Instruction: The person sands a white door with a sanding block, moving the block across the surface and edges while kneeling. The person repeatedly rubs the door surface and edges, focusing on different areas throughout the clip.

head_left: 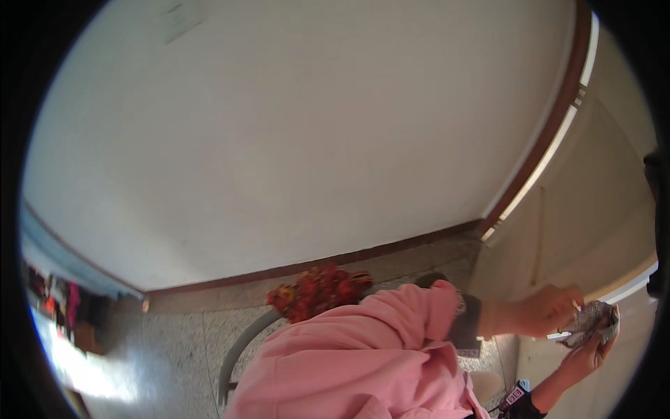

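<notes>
Pink sleeve point(335, 370) across bottom centre. Lower right of frame: left hand point(551, 311) and right hand point(590, 355) close together, fingers of both closed on grey mesh-like cloth point(590, 315) between them. Farther, lower centre: red patterned cloth bundle point(317, 291); behind, white wall point(314, 140).

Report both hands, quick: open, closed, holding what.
Left hand: fingers curled beside the grey patterned piece; whether they grip it cannot be told.
Right hand: closed, holding the grey patterned piece.
</notes>
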`<state>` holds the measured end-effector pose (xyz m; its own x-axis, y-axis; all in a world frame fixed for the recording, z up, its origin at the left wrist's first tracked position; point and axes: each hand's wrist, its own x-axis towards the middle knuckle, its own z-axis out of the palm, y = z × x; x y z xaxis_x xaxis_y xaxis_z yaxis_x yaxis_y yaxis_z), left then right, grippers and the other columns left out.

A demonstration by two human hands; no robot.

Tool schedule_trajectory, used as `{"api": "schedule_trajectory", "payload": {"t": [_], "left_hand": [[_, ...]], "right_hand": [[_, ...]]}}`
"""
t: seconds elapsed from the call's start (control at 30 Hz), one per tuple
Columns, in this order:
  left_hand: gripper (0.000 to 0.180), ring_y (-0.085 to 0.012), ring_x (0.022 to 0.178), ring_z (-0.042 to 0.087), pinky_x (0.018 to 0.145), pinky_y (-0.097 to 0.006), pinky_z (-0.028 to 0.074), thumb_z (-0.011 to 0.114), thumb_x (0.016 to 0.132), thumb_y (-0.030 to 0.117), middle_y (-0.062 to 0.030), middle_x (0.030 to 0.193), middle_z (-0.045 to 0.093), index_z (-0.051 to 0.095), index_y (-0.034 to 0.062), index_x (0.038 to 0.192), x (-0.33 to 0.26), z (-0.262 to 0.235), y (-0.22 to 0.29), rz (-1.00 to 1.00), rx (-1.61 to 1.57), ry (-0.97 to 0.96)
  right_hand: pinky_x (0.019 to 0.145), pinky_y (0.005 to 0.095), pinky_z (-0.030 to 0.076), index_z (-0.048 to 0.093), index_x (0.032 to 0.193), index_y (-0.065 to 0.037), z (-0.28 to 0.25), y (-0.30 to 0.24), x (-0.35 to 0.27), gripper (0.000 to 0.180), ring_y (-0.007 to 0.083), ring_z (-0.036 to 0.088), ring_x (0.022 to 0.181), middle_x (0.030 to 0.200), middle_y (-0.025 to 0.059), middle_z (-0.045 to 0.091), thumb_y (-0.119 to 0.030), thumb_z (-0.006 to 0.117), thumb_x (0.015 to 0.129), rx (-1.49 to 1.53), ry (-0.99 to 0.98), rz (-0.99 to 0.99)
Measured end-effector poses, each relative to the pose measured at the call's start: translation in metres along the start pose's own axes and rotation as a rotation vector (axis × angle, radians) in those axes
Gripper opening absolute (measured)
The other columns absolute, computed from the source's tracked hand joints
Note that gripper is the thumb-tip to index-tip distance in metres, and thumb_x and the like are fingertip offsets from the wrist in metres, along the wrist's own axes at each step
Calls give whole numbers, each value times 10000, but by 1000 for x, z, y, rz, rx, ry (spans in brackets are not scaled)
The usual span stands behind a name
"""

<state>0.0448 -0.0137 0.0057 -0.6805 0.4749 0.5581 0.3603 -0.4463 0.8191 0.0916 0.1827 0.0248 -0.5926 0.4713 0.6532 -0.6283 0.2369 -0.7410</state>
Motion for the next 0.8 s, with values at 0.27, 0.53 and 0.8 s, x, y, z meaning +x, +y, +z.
{"api": "schedule_trajectory", "payload": {"t": [0.27,0.53,0.8], "left_hand": [[185,-135,744,569,641,-307,482,508,1033,169,-64,844,617,566,-7,1043,20,-21,36,142,45,203],[198,-101,820,607,650,-291,504,556,941,-7,-8,922,636,598,54,1124,23,-52,31,-31,-151,390],[329,-120,998,624,926,-276,510,488,922,-124,-53,1093,645,584,-25,1221,24,-18,50,226,164,334]], "right_hand": [[1076,360,464,562,1423,2,108,-28,-6,412,245,568,1305,1444,115,586,-79,498,1023,-178,-287,56],[1212,480,319,492,1480,-12,43,-12,32,525,336,453,1420,1499,188,513,-310,343,1075,-160,-12,-390],[1182,354,315,370,1550,6,12,51,24,667,201,395,1439,1527,86,462,-492,292,1112,253,-92,525]]}}
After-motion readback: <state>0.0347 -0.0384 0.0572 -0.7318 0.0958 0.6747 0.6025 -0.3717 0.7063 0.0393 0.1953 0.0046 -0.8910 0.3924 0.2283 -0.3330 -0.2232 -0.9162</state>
